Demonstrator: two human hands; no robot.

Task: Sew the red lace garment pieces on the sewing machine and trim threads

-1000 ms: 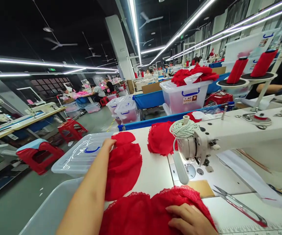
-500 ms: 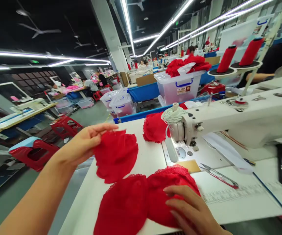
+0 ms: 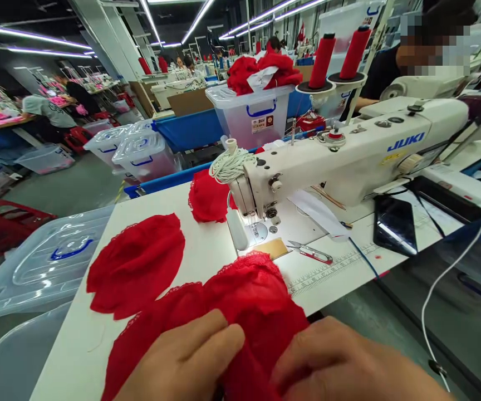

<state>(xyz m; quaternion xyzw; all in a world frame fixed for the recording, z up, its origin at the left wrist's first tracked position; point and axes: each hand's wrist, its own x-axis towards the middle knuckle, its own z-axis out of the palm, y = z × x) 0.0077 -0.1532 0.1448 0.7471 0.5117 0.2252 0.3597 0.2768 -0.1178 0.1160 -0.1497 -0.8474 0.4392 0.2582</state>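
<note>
A joined red lace-edged fabric piece [image 3: 249, 289], shaped like two rounded cups, lies at the front of the white sewing table. My left hand [image 3: 186, 356] is closed on its near part, thumb and fingers pinching the cloth. Fingers of my right hand [image 3: 340, 362] are bent around the cloth's right side near the table edge; the fingertips are partly hidden. A separate red rounded fabric piece [image 3: 140, 262] lies flat to the left. Beyond, another red lace piece [image 3: 207, 197] rests beside the head of the white sewing machine [image 3: 340, 150].
Thread snips [image 3: 310, 252] lie near the needle plate, with a black phone [image 3: 394, 225] farther right. Red thread cones [image 3: 322, 62] stand behind the machine. A clear bin [image 3: 251, 114] heaped with red cloth stands at the back. Lidded plastic boxes [image 3: 35, 278] flank the table's left. A co-worker [image 3: 382, 72] sits behind.
My left hand has let go of the separate red piece, now flat on the table, and moved to the joined piece. My right hand has closed on that cloth. The view has turned right.
</note>
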